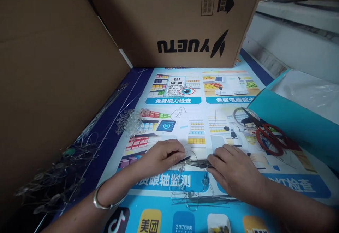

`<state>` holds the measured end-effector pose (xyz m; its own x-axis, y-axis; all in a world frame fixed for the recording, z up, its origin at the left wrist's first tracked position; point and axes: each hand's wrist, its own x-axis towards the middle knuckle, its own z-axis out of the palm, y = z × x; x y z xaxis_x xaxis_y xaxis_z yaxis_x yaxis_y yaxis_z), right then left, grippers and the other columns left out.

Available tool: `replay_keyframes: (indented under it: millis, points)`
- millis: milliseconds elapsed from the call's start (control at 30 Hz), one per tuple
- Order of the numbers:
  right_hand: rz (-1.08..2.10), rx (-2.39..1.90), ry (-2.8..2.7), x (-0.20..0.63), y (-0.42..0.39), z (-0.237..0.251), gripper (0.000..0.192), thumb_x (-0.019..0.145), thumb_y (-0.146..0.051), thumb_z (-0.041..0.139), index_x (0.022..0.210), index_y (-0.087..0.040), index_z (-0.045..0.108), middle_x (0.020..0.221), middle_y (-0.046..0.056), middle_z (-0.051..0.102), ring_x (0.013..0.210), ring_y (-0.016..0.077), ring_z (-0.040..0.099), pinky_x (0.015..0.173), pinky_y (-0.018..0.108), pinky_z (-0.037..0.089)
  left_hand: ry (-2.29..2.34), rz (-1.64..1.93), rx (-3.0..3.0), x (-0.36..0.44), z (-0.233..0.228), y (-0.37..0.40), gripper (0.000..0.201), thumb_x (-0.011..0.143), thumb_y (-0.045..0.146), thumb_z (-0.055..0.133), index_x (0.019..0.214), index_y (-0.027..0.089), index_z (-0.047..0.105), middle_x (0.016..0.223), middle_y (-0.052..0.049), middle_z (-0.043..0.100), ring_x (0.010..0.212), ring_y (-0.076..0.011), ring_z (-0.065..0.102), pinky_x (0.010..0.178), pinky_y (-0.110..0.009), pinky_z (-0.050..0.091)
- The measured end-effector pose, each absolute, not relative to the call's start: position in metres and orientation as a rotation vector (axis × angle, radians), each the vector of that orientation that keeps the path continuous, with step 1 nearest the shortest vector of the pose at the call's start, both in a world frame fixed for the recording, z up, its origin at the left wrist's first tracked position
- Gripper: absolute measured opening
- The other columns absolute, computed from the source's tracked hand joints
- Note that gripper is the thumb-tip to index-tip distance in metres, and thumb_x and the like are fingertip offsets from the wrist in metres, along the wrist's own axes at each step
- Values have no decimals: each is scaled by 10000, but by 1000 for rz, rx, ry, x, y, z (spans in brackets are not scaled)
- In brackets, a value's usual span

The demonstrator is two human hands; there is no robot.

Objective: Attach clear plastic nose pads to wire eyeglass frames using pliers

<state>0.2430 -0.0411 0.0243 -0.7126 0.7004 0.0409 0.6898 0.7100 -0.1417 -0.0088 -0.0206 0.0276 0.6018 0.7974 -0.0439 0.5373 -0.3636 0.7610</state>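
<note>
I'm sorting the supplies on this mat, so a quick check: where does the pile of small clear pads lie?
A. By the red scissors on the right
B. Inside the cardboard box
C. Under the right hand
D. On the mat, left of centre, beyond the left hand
D: the clear pads lie in a heap on the printed mat, beyond the left hand, far from the red scissors.

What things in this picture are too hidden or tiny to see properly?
Head view, the only one:
- The thin dark tool: its ends are covered by the left hand and the right hand.
- The clear beads: too small to count.
- The wire tangle: blurred into the box's shadow.
- The cardboard box: top cut off by the upper edge.
- The red scissors: blades partly under the teal sheet.
</note>
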Motion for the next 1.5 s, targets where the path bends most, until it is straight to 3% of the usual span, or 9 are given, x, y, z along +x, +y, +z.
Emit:
replay_keyframes:
  millis: [300,633,1067,1500]
  points:
    - [29,-1131,-2827,239,-42,19,257,889,-347,406,1040,-199,551,876,69,533,800,223,439,682,359,304,1021,487,2128,-10,25,-16,208,907,264,426,806,167,580,770,-8,589,744,-115,534,676,-228,390]
    - [-44,-1075,-2868,237,-49,18,250,897,-340,393,1011,-189,556,850,66,528,782,217,436,684,363,297,1191,524,2200,-8,17,-19,38,841,175,516,866,189,542,838,-2,564,775,-125,524,665,-227,388]
    - [-70,-1075,-2826,237,-50,19,194,876,-330,437,979,-207,546,840,41,531,756,202,442,663,350,290,1261,372,2379,-3,14,-25,122,881,191,420,907,205,539,881,-16,560,791,-151,540,678,-245,409]
    - [39,-1174,-2775,237,-36,22,149,848,-315,474,943,-232,552,866,42,534,827,215,445,753,374,312,1524,325,2455,0,12,-24,183,853,138,375,890,224,532,875,-13,558,766,-158,560,627,-240,385]
